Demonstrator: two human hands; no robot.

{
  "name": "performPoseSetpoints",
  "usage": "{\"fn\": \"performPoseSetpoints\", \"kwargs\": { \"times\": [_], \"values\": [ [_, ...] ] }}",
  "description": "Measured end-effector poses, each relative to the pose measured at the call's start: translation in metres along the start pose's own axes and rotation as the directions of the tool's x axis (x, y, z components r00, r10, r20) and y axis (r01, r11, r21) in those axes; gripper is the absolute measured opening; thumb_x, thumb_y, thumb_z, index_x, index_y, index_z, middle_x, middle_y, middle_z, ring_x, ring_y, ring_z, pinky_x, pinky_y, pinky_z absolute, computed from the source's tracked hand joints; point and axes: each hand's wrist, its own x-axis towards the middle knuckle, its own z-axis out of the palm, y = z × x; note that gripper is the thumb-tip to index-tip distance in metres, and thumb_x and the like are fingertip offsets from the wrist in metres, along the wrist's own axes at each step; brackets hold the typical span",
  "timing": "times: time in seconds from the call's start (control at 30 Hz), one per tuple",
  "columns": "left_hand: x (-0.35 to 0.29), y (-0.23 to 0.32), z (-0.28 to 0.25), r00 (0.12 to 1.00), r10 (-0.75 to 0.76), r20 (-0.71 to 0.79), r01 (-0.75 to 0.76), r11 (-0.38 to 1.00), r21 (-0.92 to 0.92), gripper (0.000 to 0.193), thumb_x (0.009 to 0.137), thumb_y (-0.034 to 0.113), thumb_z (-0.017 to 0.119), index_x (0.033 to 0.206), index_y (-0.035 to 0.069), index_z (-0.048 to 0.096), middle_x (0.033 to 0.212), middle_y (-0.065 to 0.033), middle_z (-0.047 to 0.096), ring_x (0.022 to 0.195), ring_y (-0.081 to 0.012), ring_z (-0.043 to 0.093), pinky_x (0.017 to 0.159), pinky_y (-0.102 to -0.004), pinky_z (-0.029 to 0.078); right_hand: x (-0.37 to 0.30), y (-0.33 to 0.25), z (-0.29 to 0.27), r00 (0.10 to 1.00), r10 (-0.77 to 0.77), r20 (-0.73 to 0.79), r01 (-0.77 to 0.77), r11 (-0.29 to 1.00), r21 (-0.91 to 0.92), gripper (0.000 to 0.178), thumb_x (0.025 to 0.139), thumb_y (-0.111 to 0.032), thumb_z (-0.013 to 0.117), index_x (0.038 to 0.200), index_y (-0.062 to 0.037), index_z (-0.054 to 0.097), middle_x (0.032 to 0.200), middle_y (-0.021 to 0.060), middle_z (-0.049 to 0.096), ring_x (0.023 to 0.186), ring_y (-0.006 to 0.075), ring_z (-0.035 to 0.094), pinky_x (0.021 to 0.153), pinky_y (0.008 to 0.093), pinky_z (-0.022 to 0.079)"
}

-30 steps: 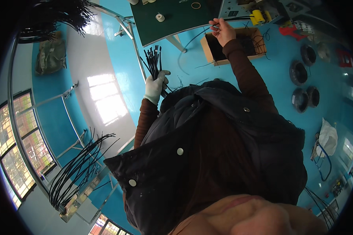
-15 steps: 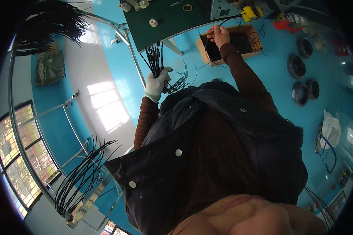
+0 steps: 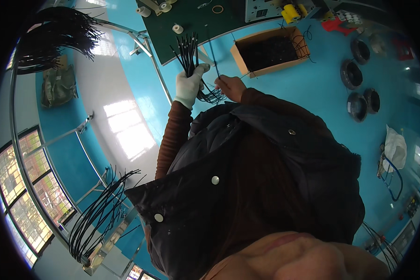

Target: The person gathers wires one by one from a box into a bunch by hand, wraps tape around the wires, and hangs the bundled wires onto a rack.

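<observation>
My left hand (image 3: 188, 87), in a white glove, is closed round a bundle of black cables (image 3: 187, 55). Their cut ends stick up beyond the fist, and the thin tails curl out below it, toward my body. Just to the right, my bare right hand (image 3: 231, 87) pinches a single black cable (image 3: 212, 53), which stands up beside the bundle, apart from it at the top. Farther off, beyond the right hand, a cardboard box (image 3: 247, 70) on the floor holds a dark mass of cables.
A green table (image 3: 196, 23) carries white spools (image 3: 177, 29). Beside it is a machine with yellow rollers (image 3: 292, 14). Black coils (image 3: 351, 74) lie on the blue floor at right. Metal racks with hanging cables (image 3: 102, 210) stand at left.
My right hand has come back from the cardboard box toward my body with a single cable, ending beside the left hand. The left hand keeps its hold on the bundle.
</observation>
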Motion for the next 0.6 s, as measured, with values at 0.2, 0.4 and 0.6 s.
{"fn": "performPoseSetpoints", "kwargs": {
  "times": [0.2, 0.4, 0.6],
  "values": [
    [0.001, -0.004, 0.004, 0.999, 0.004, 0.042, -0.001, 0.997, -0.072, 0.025, 0.088, 0.021, 0.055, 0.097, 0.001, 0.065, 0.084, -0.0043, 0.067, 0.046, -0.0041, 0.043, 0.041, -0.0201, 0.035, -0.003, -0.021, 0.006, 0.989, -0.073, 0.132, 0.108, 0.953, -0.284, 0.029, 0.091, -0.030, 0.045, 0.081, -0.0041, 0.054, 0.070, 0.0196, 0.058, 0.069, 0.0409, 0.057, 0.064, 0.0494, 0.043],
    [-0.004, -0.011, 0.000, 0.997, -0.001, 0.082, 0.007, 0.998, -0.067, 0.026, 0.090, 0.020, 0.051, 0.102, 0.001, 0.064, 0.083, -0.0047, 0.067, 0.048, -0.0028, 0.042, 0.043, -0.0186, 0.034, -0.005, -0.023, 0.009, 0.978, -0.065, 0.196, 0.137, 0.915, -0.381, 0.028, 0.089, -0.029, 0.046, 0.080, -0.0038, 0.053, 0.069, 0.0196, 0.058, 0.069, 0.0407, 0.057, 0.064, 0.0503, 0.043],
    [-0.012, -0.023, -0.006, 0.992, -0.043, 0.115, 0.052, 0.996, -0.072, 0.027, 0.090, 0.019, 0.050, 0.105, 0.002, 0.063, 0.072, -0.0020, 0.061, 0.049, -0.0031, 0.041, 0.045, -0.0182, 0.034, -0.002, -0.005, 0.000, 0.879, -0.108, 0.464, 0.218, 0.957, -0.191, 0.023, 0.085, -0.025, 0.051, 0.089, -0.0045, 0.061, 0.075, 0.0193, 0.061, 0.076, 0.0380, 0.059, 0.069, 0.0454, 0.046]
  ]
}}
